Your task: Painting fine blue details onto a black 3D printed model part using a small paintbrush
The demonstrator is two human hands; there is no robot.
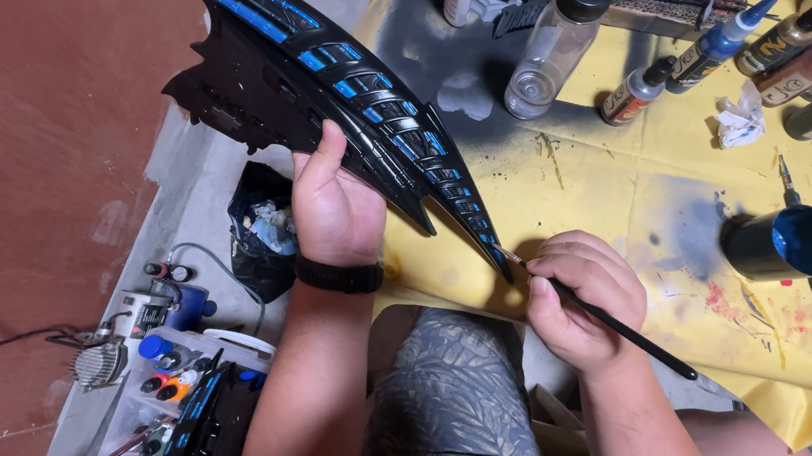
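The right hand (pixel 582 298) is pinching a thin black paintbrush (pixel 617 326) in closed fingers, its tip touching the pointed lower end of a long black blade-shaped model part (pixel 352 93) with blue inset strips. The left hand (pixel 335 205) is clamping that part from underneath at about mid-length, thumb wrapped over its near edge. The part's long axis is running from far left down to near right, so its point is ending just at the right hand while its broad spiked end is rising well beyond the left hand. The 2 hands are sitting apart, the right one nearer the point. Farther right, on the paint-stained yellow sheet (pixel 623 185), a dark blue cup (pixel 788 243) is standing; small paint bottles (pixel 759 50) and a clear bottle (pixel 557 36) are lying beyond.
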